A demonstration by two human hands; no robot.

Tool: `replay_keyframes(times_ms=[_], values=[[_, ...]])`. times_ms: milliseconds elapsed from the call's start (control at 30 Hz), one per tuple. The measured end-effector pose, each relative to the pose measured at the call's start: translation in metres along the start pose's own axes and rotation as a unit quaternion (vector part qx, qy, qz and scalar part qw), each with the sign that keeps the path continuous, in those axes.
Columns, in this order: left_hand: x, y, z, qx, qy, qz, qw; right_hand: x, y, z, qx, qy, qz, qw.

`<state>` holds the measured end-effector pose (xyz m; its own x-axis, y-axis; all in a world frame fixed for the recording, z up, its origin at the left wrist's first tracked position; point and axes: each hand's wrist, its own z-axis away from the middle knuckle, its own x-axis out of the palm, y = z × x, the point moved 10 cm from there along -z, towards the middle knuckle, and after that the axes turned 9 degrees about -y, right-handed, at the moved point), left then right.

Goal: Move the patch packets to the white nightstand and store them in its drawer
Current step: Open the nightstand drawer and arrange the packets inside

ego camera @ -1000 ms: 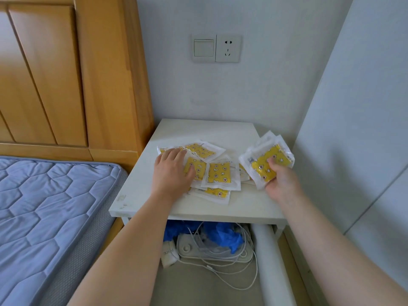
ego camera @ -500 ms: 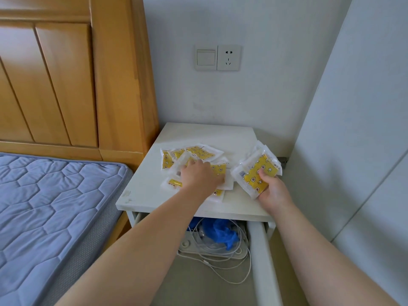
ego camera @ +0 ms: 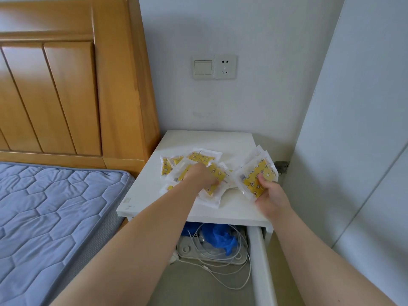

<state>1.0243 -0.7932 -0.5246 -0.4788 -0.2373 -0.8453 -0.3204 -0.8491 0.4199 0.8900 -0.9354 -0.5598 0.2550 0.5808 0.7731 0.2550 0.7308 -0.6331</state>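
Yellow-printed plastic lies under both hands. The right hand [ego camera: 272,196] pinches a bundle of packets [ego camera: 256,176] between thumb and fingers, above the right edge of the white nightstand [ego camera: 198,140] top. The left hand [ego camera: 202,176] curls its fingers onto the loose packets [ego camera: 199,156] in the middle of the top. The step seems to be gathering. Next, all packets must go down into the open drawer [ego camera: 259,250], beside the cables [ego camera: 209,248].

Bare across the back of the nightstand top [ego camera: 207,140]. Crowded at the rear of the open drawer [ego camera: 259,261] with cables [ego camera: 229,281] and a blue bundle [ego camera: 220,236] (free nearer the front).
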Motion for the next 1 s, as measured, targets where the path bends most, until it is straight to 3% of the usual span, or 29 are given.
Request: replay_keyframes(times_ms=[200, 333, 533, 1000], values=[[-0.052, -0.031, -0.001, -0.016, 0.074, 0.107, 0.991, -0.003, 0.001, -0.002, 0.000, 0.007, -0.003, 1.000], [-0.049, -0.052, -0.002, -0.060, 0.074, -0.003, 0.995, -0.006, 0.003, -0.004, 0.005, 0.018, -0.009, 1.000], [-0.049, -0.042, 0.002, -0.049, 0.084, -0.053, 0.994, -0.008, 0.002, -0.005, 0.006, 0.023, 0.004, 1.000], [-0.070, -0.035, 0.032, 0.034, 0.153, 0.154, 0.975, -0.001, 0.002, 0.001, 0.019, 0.042, 0.059, 0.997]])
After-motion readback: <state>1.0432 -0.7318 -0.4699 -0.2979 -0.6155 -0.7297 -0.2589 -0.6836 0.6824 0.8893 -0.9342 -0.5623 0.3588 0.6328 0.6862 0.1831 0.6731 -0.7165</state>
